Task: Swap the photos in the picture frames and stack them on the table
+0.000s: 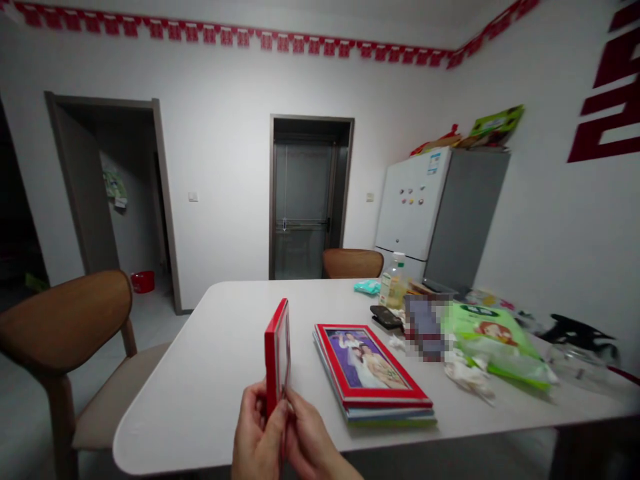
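Both of my hands hold a red picture frame upright and nearly edge-on, above the near side of the white table. My left hand grips its lower left part with the fingers curled round it. On the right face and lower edge, my right hand is closed against the frame, its fingertips partly hidden. To the right lies a stack of flat frames or books; a red picture frame with a photo of people in wedding clothes is on top.
Right of the stack are a black wallet-like object, a bottle, crumpled tissues and a green plastic package. A teal packet lies at the far edge. Wooden chairs stand left and behind; a fridge is at the back right.
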The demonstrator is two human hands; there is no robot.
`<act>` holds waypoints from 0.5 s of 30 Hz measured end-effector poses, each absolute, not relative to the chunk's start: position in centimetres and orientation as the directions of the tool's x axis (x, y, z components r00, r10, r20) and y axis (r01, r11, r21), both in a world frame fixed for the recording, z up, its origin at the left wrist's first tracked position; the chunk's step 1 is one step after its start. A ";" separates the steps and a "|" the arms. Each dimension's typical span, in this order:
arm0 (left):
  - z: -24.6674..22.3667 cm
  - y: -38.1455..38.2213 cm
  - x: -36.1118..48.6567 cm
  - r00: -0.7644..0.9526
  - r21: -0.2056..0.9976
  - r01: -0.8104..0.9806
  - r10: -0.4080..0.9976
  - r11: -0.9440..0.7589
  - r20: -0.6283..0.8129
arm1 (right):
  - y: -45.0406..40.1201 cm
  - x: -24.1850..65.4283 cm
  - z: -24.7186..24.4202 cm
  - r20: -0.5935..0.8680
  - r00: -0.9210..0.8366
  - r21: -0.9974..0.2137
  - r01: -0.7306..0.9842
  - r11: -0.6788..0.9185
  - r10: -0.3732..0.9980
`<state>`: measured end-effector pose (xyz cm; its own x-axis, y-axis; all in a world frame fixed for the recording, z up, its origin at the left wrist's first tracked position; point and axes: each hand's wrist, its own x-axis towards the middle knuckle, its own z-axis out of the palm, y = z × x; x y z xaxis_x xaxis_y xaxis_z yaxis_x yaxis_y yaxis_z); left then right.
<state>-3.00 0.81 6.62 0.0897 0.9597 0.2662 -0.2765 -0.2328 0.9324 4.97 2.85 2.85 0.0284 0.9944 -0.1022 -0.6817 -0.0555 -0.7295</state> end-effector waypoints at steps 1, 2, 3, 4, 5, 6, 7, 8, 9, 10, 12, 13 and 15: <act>7.0 0.7 -2.3 0.079 0.916 -0.324 0.958 -0.236 0.275 | 2.7 5.5 3.4 -0.046 0.082 -0.717 -0.697 0.024 0.996; 7.5 0.8 -1.7 0.053 0.900 -0.352 0.955 -0.257 0.293 | 2.6 6.6 4.1 -0.012 0.145 -0.720 -0.688 0.092 0.989; 8.1 1.0 -1.2 0.023 0.887 -0.372 0.952 -0.275 0.305 | 2.5 8.2 4.9 0.020 0.189 -0.744 -0.653 0.141 0.982; 8.6 1.3 -0.8 0.005 0.877 -0.394 0.954 -0.275 0.301 | 2.5 10.2 5.8 0.026 0.216 -0.787 -0.598 0.153 0.976; 9.1 1.6 -0.3 0.016 0.871 -0.424 0.959 -0.249 0.282 | 2.5 12.5 6.7 0.017 0.228 -0.837 -0.530 0.139 0.973; 9.5 2.0 0.3 0.064 0.866 -0.460 0.965 -0.197 0.254 | 2.6 15.0 7.5 0.008 0.247 -0.886 -0.448 0.121 0.969; 9.6 2.4 1.0 0.138 0.858 -0.496 0.964 -0.131 0.227 | 2.7 17.6 8.2 -0.013 0.254 -0.925 -0.369 0.085 0.967; 9.4 2.8 1.8 0.215 0.847 -0.527 0.953 -0.068 0.211 | 2.9 20.1 8.6 -0.024 0.251 -0.953 -0.299 0.054 0.968; 9.0 3.1 2.8 0.281 0.837 -0.547 0.937 -0.022 0.209 | 3.1 22.3 8.9 -0.036 0.238 -0.971 -0.239 0.023 0.971; 8.3 3.5 3.8 0.322 0.832 -0.555 0.923 0.003 0.211 | 3.4 24.3 8.9 -0.036 0.237 -0.982 -0.187 0.010 0.971; 6.4 4.1 5.9 0.365 0.856 -0.517 0.907 0.010 0.211 | 4.0 27.4 8.4 -0.052 0.229 -0.995 -0.100 -0.029 0.972; 5.4 4.4 6.9 0.368 0.883 -0.469 0.905 -0.015 0.211 | 4.3 28.5 7.9 -0.056 0.238 -0.997 -0.061 -0.043 0.970; 3.7 4.9 8.2 0.342 0.945 -0.312 0.915 -0.101 0.211 | 4.8 29.7 7.0 -0.061 0.271 -0.997 0.021 -0.069 0.961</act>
<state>8.19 4.88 3.72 0.3424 0.9154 0.2115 -0.3121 -0.1015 0.9446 29.75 4.83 6.98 0.2710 0.9607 -0.0610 0.0206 -0.0691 -0.9974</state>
